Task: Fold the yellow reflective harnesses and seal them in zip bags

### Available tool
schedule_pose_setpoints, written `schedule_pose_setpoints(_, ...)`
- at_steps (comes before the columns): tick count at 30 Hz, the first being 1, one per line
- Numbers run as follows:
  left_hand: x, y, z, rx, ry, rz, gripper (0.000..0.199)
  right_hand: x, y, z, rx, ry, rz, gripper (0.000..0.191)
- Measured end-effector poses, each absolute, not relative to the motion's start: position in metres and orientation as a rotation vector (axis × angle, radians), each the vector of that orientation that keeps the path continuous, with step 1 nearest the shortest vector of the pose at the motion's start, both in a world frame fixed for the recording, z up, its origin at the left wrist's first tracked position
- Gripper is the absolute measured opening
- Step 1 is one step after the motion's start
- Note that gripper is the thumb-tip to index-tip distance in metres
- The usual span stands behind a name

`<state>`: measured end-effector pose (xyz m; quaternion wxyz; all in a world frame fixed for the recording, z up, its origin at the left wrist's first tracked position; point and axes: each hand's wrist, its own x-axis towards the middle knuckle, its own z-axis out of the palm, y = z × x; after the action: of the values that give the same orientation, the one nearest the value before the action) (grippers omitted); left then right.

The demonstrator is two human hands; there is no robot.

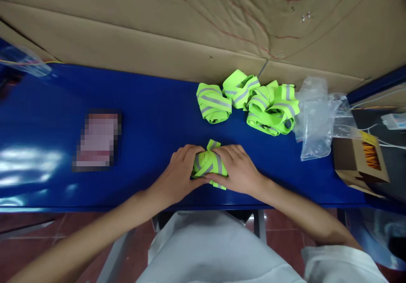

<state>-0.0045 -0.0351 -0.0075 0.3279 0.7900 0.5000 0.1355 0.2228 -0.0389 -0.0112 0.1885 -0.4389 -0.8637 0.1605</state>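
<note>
Near the front edge of the blue table, a bundle of neon yellow-green strap with grey stripes [208, 163] is squeezed between both hands. My left hand [180, 173] wraps round its left side, the thumb along the lower edge. On the right side, my right hand [236, 168] grips the same bundle, its thumb across the front. Short strap ends stick out at the top and bottom. Behind the hands lie several more bundles of the same strap, one rolled bundle [214, 104] at the left and a looser looped one [274, 109] at the right.
Clear plastic bags [317, 118] lie right of the strap bundles. An open cardboard box [358, 160] with orange contents stands at the right edge. A pixelated flat object [97, 141] lies on the blue table [152, 118] at left. Brown cardboard [127, 42] lines the back.
</note>
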Motion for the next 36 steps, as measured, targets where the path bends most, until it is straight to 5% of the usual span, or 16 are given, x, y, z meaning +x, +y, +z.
schedule_pose_setpoints(11,-0.013,-0.054,-0.024,2.175,1.104,0.702,0.048,0.225,-0.043,-0.005,-1.352,-2.211,0.989,0.051)
schedule_pose_setpoints(17,0.007,-0.027,-0.013,1.687,1.067,0.859,0.081,0.236,-0.032,0.007,-1.353,-1.752,1.109,0.051)
schedule_pose_setpoints(22,0.038,-0.004,0.004,1.177,0.894,0.679,0.064,0.243,-0.028,0.01,-1.396,-1.488,1.032,0.049)
schedule_pose_setpoints(27,0.046,0.001,-0.004,1.074,0.949,0.716,0.079,0.245,-0.026,0.004,-1.465,-1.494,1.049,0.049)
schedule_pose_setpoints(36,0.039,-0.002,-0.009,1.159,0.97,0.606,0.041,0.239,-0.029,0.003,-1.472,-1.542,1.03,0.052)
